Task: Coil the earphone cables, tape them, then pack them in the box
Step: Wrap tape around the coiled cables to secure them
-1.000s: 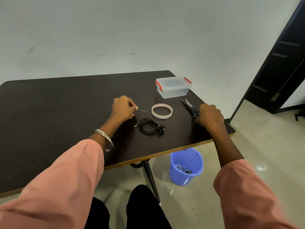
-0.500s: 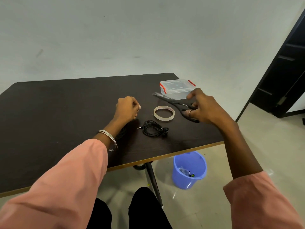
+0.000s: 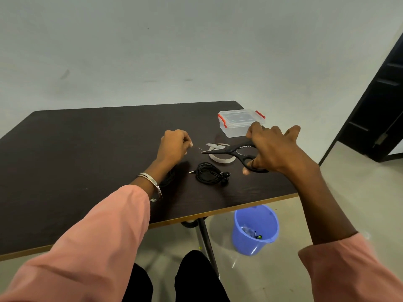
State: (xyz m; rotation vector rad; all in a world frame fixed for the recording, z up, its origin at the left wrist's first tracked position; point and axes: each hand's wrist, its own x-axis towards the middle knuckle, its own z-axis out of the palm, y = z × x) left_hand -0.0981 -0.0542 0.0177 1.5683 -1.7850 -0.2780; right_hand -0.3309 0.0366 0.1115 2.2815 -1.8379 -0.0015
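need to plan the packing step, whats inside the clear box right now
The clear box looks empty through its walls, lid shut with red clips. The right hand covers its near right corner.

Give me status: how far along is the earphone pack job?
Done: one earphone coil lies wound on the table. In hand: right hand holds open scissors over the tape roll, aimed at the left hand, apparently pinching tape. Left: taping, packing; the box is lidded.

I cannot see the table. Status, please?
Right hand holds open scissors. Left hand pinches tape strip. Coiled earphones untaped. Box closed.
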